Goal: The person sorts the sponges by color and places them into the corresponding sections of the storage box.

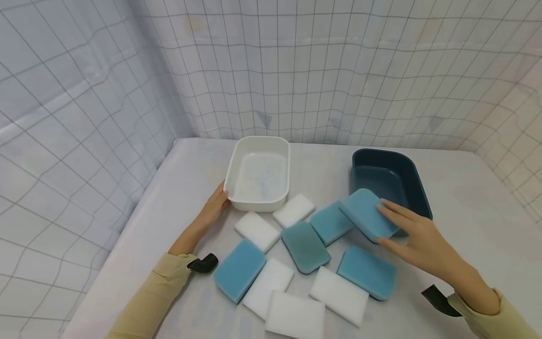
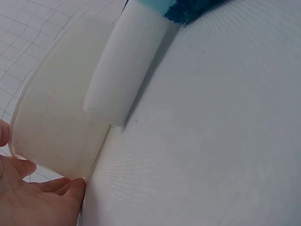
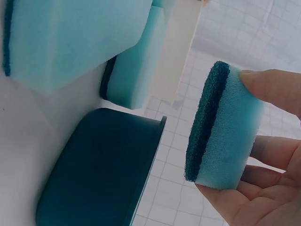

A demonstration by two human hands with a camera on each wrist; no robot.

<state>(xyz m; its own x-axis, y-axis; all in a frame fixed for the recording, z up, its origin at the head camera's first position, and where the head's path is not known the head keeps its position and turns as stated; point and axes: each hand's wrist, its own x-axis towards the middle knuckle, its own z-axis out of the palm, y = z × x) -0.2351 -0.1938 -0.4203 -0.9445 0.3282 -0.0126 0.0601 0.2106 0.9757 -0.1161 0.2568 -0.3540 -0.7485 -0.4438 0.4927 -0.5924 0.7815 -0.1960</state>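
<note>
Currently right hand (image 1: 423,238) pinches a blue sponge (image 1: 365,213) just to its left, long axis slanting forward-left, dark tub (image 1: 378,179) just ahead and nearer this hand than left hand (image 1: 212,207), which grips white tub (image 1: 258,206).

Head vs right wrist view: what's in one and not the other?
Only head: the white blocks, both beige sleeves, and the insides of the white bin and the dark blue bin.

Only right wrist: the rough dark face of the held sponge, and the palm side of the right hand.

Both: the right hand holding that sponge, the dark blue bin, and other blue sponges. A pale wall in the right wrist view is probably the white bin's.
</note>
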